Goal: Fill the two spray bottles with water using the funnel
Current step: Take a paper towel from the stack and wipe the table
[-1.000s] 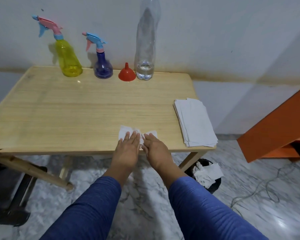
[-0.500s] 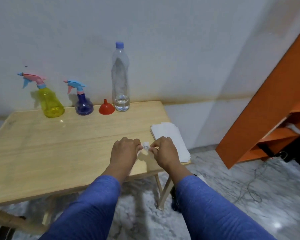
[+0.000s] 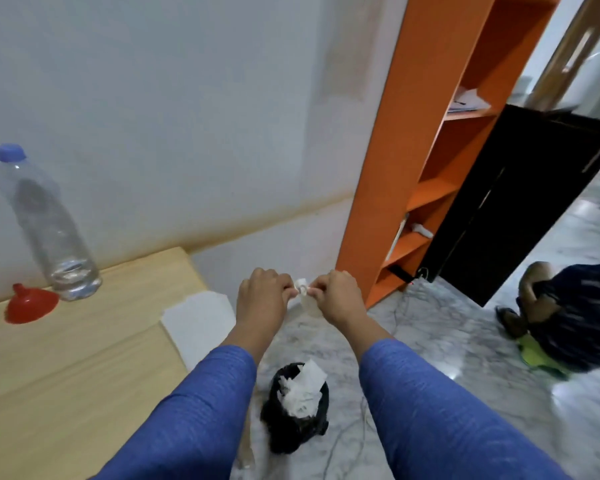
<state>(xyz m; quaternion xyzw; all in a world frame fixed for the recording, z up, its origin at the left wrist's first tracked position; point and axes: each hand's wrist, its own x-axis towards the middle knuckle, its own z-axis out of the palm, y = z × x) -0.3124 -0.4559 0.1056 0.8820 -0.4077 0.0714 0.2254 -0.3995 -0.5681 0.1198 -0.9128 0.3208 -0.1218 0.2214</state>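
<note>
Marble floor [image 3: 465, 327], possibly wet; wooden table [image 3: 66, 368]

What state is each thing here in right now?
water bottle: upright, capped, little water left
funnel: wide end down on table
crumpled tissue: pinched between both hands
left hand: gripping tissue
right hand: gripping tissue
bin: stuffed with tissues

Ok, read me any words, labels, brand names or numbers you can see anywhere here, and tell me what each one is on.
No text can be read in this picture.
Water bottle: clear, no label showing.
Funnel: plain red, no marking visible.
Crumpled tissue pinched between left hand and right hand: blank.
Papers on the orange shelf: dark marks, too blurred to read.
</note>
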